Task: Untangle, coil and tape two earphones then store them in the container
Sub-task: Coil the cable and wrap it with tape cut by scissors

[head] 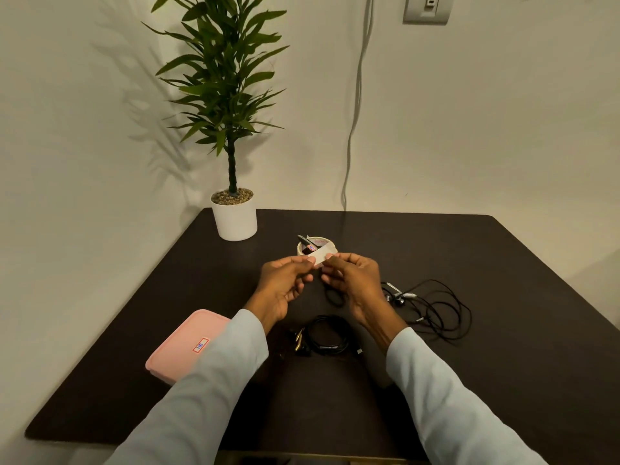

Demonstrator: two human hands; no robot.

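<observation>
A short strip of pale tape (321,256) is stretched between my two hands above the middle of the dark table (503,364). My left hand (285,283) pinches its left end and my right hand (352,280) pinches its right end. Just behind the strip sits the tape roll (330,245), with a small dark tool lying across it. A coiled black earphone (327,335) lies on the table below my hands, gold earbuds at its left. A second black earphone (432,310) lies loose and tangled to the right. The pink container (183,347) rests closed at the left, partly under my left sleeve.
A potted plant in a white pot (235,216) stands at the table's back left corner. A grey cable (352,129) hangs down the wall behind the table. The table's front edge runs under my forearms.
</observation>
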